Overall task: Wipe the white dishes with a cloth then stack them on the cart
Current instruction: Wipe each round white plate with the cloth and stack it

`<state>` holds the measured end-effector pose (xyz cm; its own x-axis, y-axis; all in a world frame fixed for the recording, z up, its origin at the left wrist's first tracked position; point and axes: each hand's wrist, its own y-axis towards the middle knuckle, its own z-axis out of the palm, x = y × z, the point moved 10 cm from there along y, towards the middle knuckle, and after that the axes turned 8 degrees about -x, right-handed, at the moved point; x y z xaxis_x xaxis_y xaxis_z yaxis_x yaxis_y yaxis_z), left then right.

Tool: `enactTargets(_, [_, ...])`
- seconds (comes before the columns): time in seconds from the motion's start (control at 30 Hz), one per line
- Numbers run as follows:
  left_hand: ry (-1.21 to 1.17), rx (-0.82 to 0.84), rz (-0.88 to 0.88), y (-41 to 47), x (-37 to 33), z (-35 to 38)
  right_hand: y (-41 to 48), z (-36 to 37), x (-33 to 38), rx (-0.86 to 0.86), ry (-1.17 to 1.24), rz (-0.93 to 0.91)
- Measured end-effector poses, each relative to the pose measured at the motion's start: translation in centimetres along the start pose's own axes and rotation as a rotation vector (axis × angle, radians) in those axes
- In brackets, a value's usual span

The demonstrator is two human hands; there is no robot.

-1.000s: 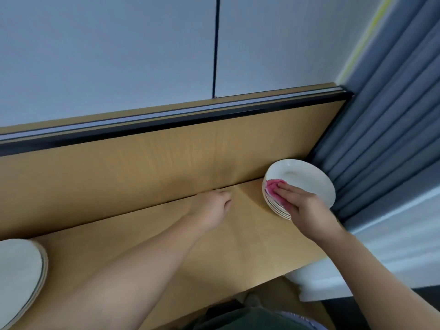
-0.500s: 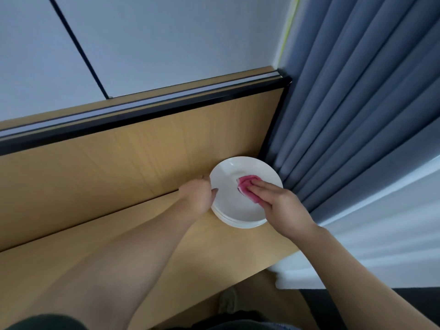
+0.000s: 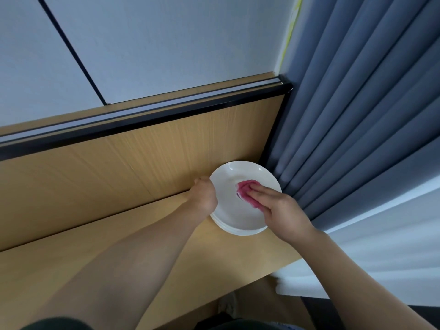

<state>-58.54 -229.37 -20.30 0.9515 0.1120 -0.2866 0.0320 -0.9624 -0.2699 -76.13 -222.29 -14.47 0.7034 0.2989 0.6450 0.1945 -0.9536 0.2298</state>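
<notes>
left grip (image 3: 203, 195) clamps top dish (image 3: 238, 217) rim; right grip (image 3: 283, 210) flat, unclenched, pressing cloth (image 3: 245, 191) under its fingertips, mid-dish.

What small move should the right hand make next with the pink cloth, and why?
Probably sweep the pink cloth in a circle toward the far rim of the top plate. The right hand presses the cloth only on the plate's middle, so the outer part seems not yet reached. The left hand grips the left rim, which should steady the stack on the desk.
</notes>
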Motion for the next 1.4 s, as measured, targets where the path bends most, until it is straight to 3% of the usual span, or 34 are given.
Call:
enactTargets(0.2, [-0.035,-0.095,-0.017,-0.4,-0.3,-1.9,0.4,-0.6,0.1,0.0,0.005,-0.042])
enactTargets(0.63, [-0.471,-0.169,0.023,-2.9,2.6,-4.7,1.3,-2.4,4.0,-0.075,-0.001,-0.169])
enactTargets(0.9, [-0.455,-0.276,-0.089,-8.3,11.1,-7.8,2.2,0.8,10.6,-0.073,0.054,-0.305])
enactTargets(1.4, [-0.535,-0.287,-0.424,-19.5,32.8,-5.5,-1.0,17.3,24.8,0.194,0.005,-0.389])
